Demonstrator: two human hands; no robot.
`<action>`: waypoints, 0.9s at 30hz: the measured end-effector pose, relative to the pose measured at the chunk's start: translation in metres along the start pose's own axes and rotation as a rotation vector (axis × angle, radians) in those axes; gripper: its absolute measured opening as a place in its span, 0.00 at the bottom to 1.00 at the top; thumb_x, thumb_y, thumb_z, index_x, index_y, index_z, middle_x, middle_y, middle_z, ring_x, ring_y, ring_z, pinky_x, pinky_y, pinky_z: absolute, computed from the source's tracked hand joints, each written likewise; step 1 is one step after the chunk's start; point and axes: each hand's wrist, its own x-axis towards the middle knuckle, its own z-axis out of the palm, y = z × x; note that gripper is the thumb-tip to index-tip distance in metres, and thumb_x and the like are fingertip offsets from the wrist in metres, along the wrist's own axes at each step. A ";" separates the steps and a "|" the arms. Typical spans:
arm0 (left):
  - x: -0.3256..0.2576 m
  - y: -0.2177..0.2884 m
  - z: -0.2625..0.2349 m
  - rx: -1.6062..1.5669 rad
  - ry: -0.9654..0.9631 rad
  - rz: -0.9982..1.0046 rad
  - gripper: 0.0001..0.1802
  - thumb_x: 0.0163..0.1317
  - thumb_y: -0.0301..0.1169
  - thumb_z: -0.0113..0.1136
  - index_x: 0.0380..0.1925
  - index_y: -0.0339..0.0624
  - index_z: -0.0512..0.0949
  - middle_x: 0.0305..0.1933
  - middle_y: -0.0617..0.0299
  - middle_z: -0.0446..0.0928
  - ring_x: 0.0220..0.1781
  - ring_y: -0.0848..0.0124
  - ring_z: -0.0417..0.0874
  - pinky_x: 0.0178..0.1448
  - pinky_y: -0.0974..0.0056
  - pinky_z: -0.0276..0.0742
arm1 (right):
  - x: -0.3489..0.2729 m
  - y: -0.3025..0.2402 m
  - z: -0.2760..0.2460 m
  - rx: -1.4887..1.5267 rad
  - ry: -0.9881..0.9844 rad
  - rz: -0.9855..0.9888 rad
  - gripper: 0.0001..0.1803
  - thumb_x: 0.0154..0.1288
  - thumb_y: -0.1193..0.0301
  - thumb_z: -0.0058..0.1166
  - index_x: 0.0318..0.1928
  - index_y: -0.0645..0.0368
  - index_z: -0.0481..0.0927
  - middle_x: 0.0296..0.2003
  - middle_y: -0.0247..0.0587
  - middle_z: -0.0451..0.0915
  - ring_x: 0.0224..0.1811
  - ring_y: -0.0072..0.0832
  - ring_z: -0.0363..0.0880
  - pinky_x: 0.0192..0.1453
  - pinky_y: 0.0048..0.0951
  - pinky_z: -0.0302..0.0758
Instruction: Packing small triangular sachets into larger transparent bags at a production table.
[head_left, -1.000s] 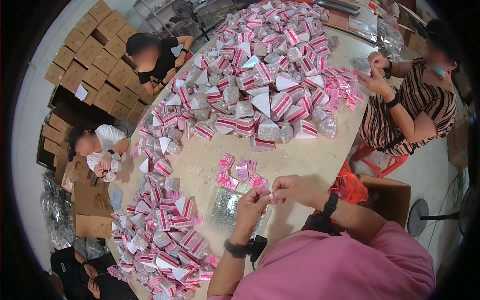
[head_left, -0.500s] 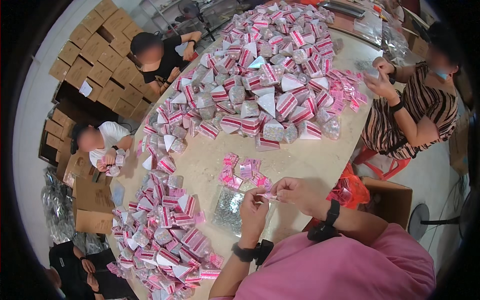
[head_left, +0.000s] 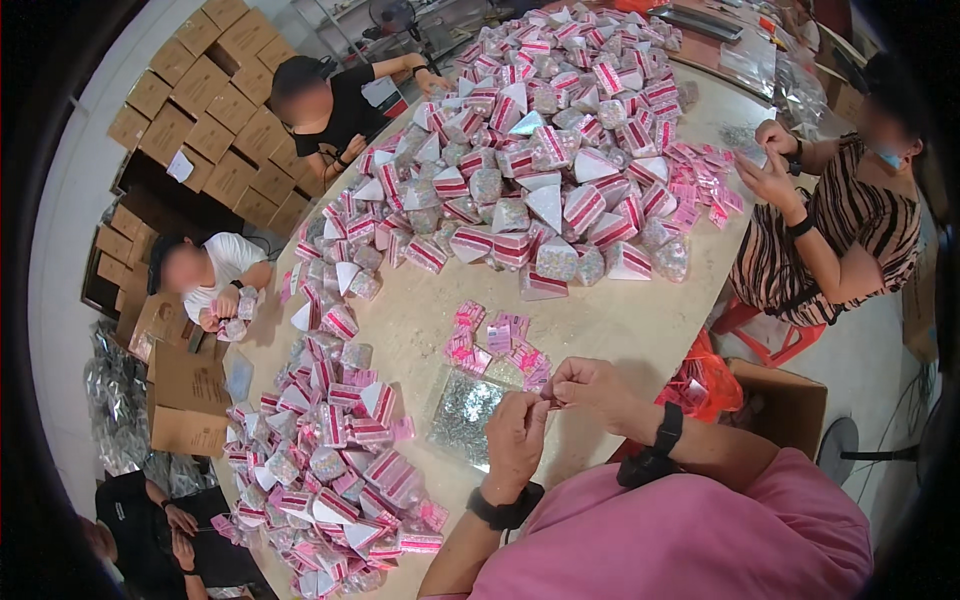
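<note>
co-worker's hand (head_left: 432,82): moved out toward the heap of packs (head_left: 545,205)
left hand (head_left: 517,425), right hand (head_left: 590,390): pinched narrow, tip to tip, on a small pink piece (head_left: 549,402)
grip: best kept light, turning the piece into view
silvery bits (head_left: 468,410), pink cards (head_left: 498,337): just past both hands
unclear: shape of the piece, mostly covered; kind of bits

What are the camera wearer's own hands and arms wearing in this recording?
The left hand and right hand are ungloved, the forearms bare. A black left wristband and black right wristband circle the wrists; a chunky black module sits by the right one. The pink top leaves the forearms uncovered.
</note>
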 end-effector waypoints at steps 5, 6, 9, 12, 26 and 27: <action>-0.003 0.000 0.002 0.088 0.108 0.101 0.05 0.58 0.26 0.60 0.29 0.38 0.73 0.26 0.57 0.71 0.24 0.66 0.74 0.29 0.65 0.69 | -0.004 -0.004 0.008 0.068 -0.082 0.123 0.07 0.66 0.72 0.53 0.37 0.64 0.75 0.34 0.38 0.78 0.35 0.22 0.77 0.41 0.25 0.76; -0.003 0.002 0.002 0.104 0.117 0.115 0.05 0.57 0.25 0.60 0.29 0.38 0.73 0.25 0.57 0.71 0.24 0.66 0.74 0.29 0.65 0.70 | -0.004 -0.002 0.007 0.050 -0.108 0.104 0.07 0.66 0.71 0.53 0.36 0.63 0.75 0.32 0.37 0.78 0.32 0.21 0.77 0.38 0.23 0.75; -0.003 0.002 -0.008 -0.126 -0.024 -0.036 0.08 0.57 0.26 0.59 0.36 0.38 0.75 0.34 0.57 0.75 0.34 0.67 0.78 0.38 0.65 0.74 | -0.004 -0.001 0.002 -0.021 -0.182 0.132 0.08 0.67 0.69 0.52 0.33 0.60 0.76 0.26 0.33 0.77 0.25 0.18 0.75 0.29 0.19 0.72; 0.014 -0.001 -0.026 -0.409 -0.308 -0.051 0.19 0.54 0.28 0.59 0.48 0.38 0.74 0.47 0.56 0.75 0.49 0.67 0.77 0.50 0.62 0.73 | -0.006 -0.011 0.001 -0.089 -0.243 0.292 0.08 0.65 0.68 0.54 0.32 0.59 0.76 0.22 0.33 0.76 0.19 0.17 0.73 0.22 0.17 0.68; -0.002 -0.003 -0.038 0.098 -0.232 0.253 0.07 0.58 0.29 0.58 0.26 0.37 0.75 0.24 0.55 0.74 0.26 0.58 0.75 0.29 0.60 0.69 | -0.002 0.004 0.003 0.038 -0.341 0.339 0.07 0.64 0.69 0.54 0.34 0.60 0.75 0.23 0.35 0.76 0.25 0.17 0.74 0.24 0.18 0.70; -0.003 -0.003 -0.035 0.025 -0.223 0.161 0.08 0.59 0.29 0.57 0.24 0.37 0.74 0.23 0.54 0.73 0.24 0.59 0.74 0.28 0.60 0.69 | -0.003 -0.001 0.010 0.028 -0.302 0.307 0.06 0.64 0.70 0.53 0.35 0.60 0.75 0.24 0.34 0.76 0.26 0.18 0.74 0.25 0.19 0.69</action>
